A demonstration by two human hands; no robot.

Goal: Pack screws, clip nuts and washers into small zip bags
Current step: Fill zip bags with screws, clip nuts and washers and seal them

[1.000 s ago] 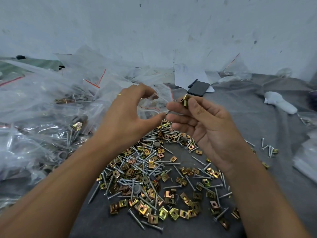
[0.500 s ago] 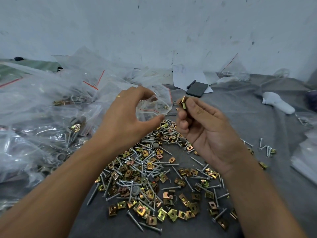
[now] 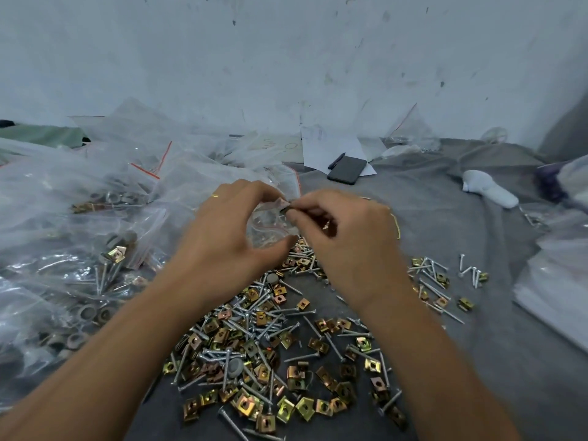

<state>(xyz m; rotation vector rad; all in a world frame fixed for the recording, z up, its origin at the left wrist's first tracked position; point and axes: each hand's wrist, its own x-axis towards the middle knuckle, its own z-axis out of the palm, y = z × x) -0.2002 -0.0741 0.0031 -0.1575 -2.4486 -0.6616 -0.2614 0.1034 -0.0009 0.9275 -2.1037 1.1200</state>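
Note:
My left hand holds a small clear zip bag open between thumb and fingers, above the far end of the pile. My right hand pinches clip nuts at the bag's mouth, fingertips against my left fingertips. Below both hands a loose pile of brass-coloured clip nuts and silver screws covers the grey cloth. A grey washer lies in the pile.
Filled zip bags heap up on the left. A black phone and pen lie on paper at the back. A white object is at the right, near stray screws. A stack of empty bags lies at far right.
My right hand has turned over and moved left, bringing the clip nuts to the mouth of the bag. My left hand has stayed on the bag.

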